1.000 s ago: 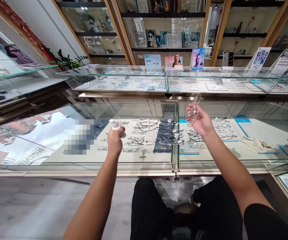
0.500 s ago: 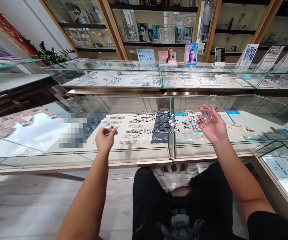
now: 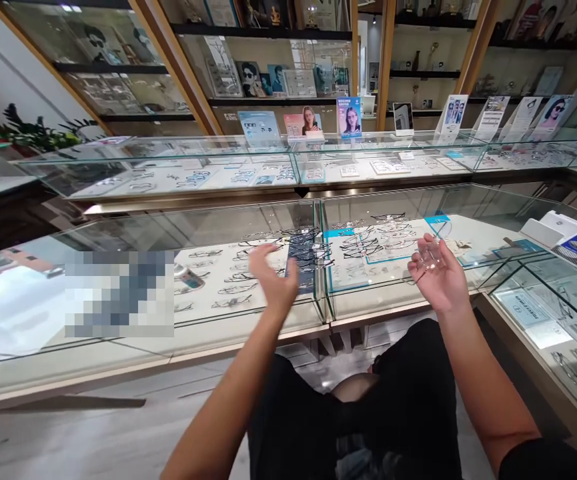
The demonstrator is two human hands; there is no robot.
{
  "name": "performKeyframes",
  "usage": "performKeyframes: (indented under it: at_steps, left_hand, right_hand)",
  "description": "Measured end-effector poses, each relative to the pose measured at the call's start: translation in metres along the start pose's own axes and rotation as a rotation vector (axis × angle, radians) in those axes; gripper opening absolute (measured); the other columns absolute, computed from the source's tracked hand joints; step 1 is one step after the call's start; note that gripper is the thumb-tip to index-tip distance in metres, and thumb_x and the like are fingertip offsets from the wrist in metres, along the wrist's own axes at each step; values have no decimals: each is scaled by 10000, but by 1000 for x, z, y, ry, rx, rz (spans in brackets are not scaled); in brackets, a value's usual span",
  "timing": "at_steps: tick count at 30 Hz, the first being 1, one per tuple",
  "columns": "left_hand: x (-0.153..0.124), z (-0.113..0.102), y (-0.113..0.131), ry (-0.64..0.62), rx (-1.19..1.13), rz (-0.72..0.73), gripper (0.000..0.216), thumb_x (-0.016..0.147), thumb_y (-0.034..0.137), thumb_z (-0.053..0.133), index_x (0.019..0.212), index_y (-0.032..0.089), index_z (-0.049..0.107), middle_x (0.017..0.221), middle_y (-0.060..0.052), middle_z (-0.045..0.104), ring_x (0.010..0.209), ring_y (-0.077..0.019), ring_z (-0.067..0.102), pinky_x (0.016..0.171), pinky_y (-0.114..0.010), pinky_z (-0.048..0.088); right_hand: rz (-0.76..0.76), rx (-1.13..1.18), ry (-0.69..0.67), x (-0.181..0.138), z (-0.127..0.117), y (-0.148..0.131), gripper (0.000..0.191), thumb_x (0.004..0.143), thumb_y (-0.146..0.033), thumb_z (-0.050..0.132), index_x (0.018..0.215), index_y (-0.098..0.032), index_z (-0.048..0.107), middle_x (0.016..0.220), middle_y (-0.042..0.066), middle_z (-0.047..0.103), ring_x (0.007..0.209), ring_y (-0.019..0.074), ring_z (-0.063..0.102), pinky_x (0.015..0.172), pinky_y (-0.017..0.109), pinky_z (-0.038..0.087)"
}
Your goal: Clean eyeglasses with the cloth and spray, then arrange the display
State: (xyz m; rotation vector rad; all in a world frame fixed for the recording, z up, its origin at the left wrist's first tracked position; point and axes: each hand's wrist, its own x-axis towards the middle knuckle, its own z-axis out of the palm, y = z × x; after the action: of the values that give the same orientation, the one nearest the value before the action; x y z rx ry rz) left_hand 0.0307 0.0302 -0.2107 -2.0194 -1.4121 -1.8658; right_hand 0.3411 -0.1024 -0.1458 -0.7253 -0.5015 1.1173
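Note:
My left hand (image 3: 274,277) hangs over the glass counter with thumb and fingers apart, and nothing is in it. To its left, a small white spray bottle (image 3: 189,277) leans at a slant on the counter top; its edges are partly blurred. My right hand (image 3: 442,283) is palm up, with its fingers curled round a pair of thin-rimmed eyeglasses (image 3: 429,256). One clear lens lies over the fingers, and the other rises beyond them. Rows of eyeglass frames (image 3: 242,275) lie inside the display case under both hands.
A glass display case (image 3: 322,313) runs across in front of me, its edge close to my knees. Behind it stands a second case (image 3: 295,163) with upright ad cards (image 3: 349,117). At the right are a white box (image 3: 548,229) and a side case (image 3: 528,313).
My left hand has let go of the bottle, which now rests on the counter, and has moved right towards my right hand. The eyeglasses have tilted lower in my right hand. The view has shifted right.

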Motion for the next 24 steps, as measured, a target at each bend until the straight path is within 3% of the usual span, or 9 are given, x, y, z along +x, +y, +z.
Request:
performKeyframes:
  at_steps: [3, 6, 8, 11, 14, 17, 20, 24]
  left_hand:
    - [-16, 64, 83, -521, -177, 171, 261, 933, 284, 515, 1166, 205, 604, 1188, -129, 694, 1186, -289, 629, 1095, -484, 446]
    - [-26, 127, 161, -895, -240, 397, 400, 988, 185, 421, 1332, 219, 623, 1336, -122, 695, 1298, -260, 611, 1128, -452, 437]
    - [-33, 166, 203, -1075, -159, 514, 518, 967, 102, 399, 1434, 207, 597, 1436, -139, 653, 1351, -266, 590, 1145, -453, 441]
    - [-47, 215, 246, -1149, -128, 541, 611, 961, 64, 423, 1539, 228, 538, 1586, -156, 556, 1412, -283, 559, 1167, -472, 444]
    - [-63, 245, 262, -1202, -72, 500, 564, 1019, 153, 460, 1579, 195, 505, 1654, -202, 475, 1504, -326, 481, 1202, -517, 422]
    - [-73, 255, 259, -1240, -60, 469, 549, 1064, 349, 499, 1574, 144, 516, 1670, -226, 445, 1539, -368, 438, 1213, -534, 417]
    - [-78, 246, 244, -1240, -106, 489, 543, 1042, 403, 573, 1539, 185, 565, 1644, -182, 495, 1526, -326, 454, 1232, -485, 409]
    - [-81, 217, 213, -1218, -167, 500, 376, 999, 251, 634, 1366, 276, 715, 1458, -97, 669, 1366, -253, 594, 1156, -391, 486]
  right_hand:
    - [-36, 35, 73, -23, -22, -12, 180, 887, -470, 805, 971, -311, 796, 985, -34, 801, 744, 115, 649, 725, 293, 574]
    - [-89, 5, 139, -48, -43, -23, 194, 889, -487, 799, 965, -308, 793, 968, -19, 795, 736, 127, 644, 724, 322, 572]
    - [-113, -17, 182, -64, -54, -29, 223, 878, -501, 806, 975, -302, 788, 962, -10, 786, 729, 136, 642, 722, 341, 574]
    - [-135, -16, 249, -83, -67, -35, 255, 848, -502, 832, 978, -289, 780, 953, -3, 773, 706, 138, 635, 706, 351, 576]
    - [-157, -3, 314, -94, -75, -40, 278, 807, -483, 870, 976, -284, 775, 943, -6, 768, 708, 139, 641, 686, 346, 578]
    - [-156, 14, 336, -98, -78, -45, 322, 758, -473, 914, 967, -277, 764, 919, -19, 760, 709, 129, 639, 659, 324, 578]
    - [-146, 59, 371, -94, -77, -48, 376, 686, -456, 957, 942, -265, 759, 885, -33, 748, 691, 117, 627, 627, 300, 572]
    - [-105, 89, 402, -82, -71, -46, 351, 690, -431, 941, 940, -260, 763, 883, -29, 744, 699, 121, 629, 618, 302, 564]
